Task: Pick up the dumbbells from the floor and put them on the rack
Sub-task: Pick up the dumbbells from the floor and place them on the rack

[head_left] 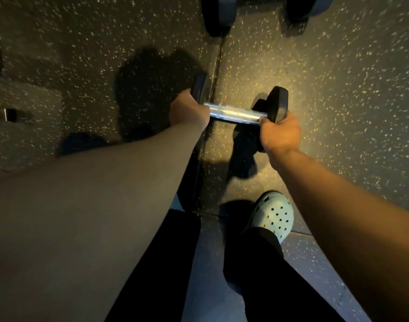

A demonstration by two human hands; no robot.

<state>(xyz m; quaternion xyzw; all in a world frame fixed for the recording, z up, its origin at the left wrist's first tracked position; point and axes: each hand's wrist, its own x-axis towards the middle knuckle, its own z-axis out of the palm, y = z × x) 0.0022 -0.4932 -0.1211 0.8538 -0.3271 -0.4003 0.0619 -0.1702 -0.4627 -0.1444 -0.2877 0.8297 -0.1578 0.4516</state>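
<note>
Two dark dumbbells [257, 12] lie cropped at the blurred top edge.

A gym, it seems, though dimly lit: speckled rubber floor [338, 66] tiles, a chrome-handled dumbbell [238, 113], and a larger dumbbell [222, 17] resting beyond.

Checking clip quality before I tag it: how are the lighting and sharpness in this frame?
Head view: dim, warm light pooling on the speckled floor; glare on the dumbbell handle; hard shadows left of and below the left hand and right hand; floor specks smeared; wide-angle bends the arms.
</note>
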